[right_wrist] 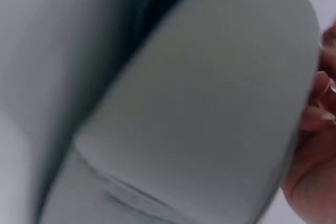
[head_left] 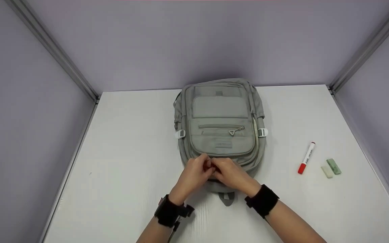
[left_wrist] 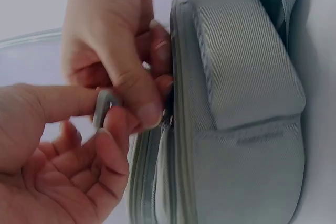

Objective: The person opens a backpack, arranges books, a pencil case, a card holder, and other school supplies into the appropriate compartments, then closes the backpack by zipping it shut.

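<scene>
A grey-green backpack [head_left: 219, 108] lies front side up on the table, its carry end toward the person. Both hands meet at its near end, fingertips close together. In the left wrist view the left hand [left_wrist: 58, 166] pinches a small grey zipper pull [left_wrist: 105, 107] between curled fingers. Beside it, the right hand [left_wrist: 113, 40] has thumb and fingers curled in at the zipper [left_wrist: 176, 103] along the bag's edge. The right wrist view is filled by a blurred bag panel [right_wrist: 199, 98], with fingers [right_wrist: 317, 116] at its right edge.
Right of the backpack lie a red-and-white marker [head_left: 306, 158], a pale green block [head_left: 327, 171] and a darker green one [head_left: 333, 166]. The white table [head_left: 130, 141] is enclosed by grey panels [head_left: 194, 44]. A black strap loop [head_left: 227, 198] extends from the bag's near end.
</scene>
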Tool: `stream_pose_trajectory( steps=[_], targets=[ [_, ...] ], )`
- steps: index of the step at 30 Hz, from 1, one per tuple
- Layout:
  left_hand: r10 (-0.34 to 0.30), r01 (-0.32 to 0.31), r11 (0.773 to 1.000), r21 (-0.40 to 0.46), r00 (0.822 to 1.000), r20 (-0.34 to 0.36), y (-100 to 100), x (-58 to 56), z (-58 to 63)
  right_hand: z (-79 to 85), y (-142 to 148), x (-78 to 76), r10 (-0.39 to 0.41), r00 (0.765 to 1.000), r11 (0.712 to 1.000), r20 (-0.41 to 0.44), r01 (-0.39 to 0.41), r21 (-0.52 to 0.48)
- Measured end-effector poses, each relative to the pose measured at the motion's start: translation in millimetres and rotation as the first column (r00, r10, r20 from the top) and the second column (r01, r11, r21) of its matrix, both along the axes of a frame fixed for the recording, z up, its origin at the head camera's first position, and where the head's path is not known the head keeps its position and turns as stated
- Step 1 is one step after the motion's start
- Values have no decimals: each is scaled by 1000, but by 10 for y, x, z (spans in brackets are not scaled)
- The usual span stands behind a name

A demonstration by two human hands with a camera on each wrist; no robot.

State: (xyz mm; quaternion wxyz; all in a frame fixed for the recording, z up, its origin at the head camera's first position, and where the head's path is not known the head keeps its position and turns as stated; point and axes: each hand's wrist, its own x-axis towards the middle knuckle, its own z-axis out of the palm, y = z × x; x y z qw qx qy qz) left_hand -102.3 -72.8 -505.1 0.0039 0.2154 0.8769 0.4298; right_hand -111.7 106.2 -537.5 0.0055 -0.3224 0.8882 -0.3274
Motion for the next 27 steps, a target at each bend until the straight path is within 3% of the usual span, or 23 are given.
stream_pose_trajectory(
  steps=[4, 7, 10, 13, 20, 24, 27],
  targets=[
    [-15, 15, 1000, -3, 999, -34, -65, -39, -1, -57, -18, 17, -32, 996, 998, -77, 29, -49],
    [11, -22, 998, -65, 988, -157, -117, -94, -72, -76, -27, 30, -54, 992, 995, -112, 44, -91],
    [4, -53, 987, -155, 953, -302, -164, -151, -181, -90, -25, 43, -72, 989, 991, -127, 56, -124],
    [-52, -54, 968, -245, 913, -404, -195, -188, -283, -84, -18, 57, -89, 989, 987, -115, 72, -143],
    [-185, 8, 934, -356, 865, -466, -198, -193, -401, -41, 1, 57, -134, 990, 983, -36, 128, -134],
    [-211, -19, 916, -402, 827, -520, -183, -200, -427, 7, 31, 45, -162, 987, 978, -9, 160, -136],
    [-210, -32, 917, -397, 807, -552, -181, -209, -439, 42, 68, 33, -177, 984, 975, -3, 174, -137]
  ],
)
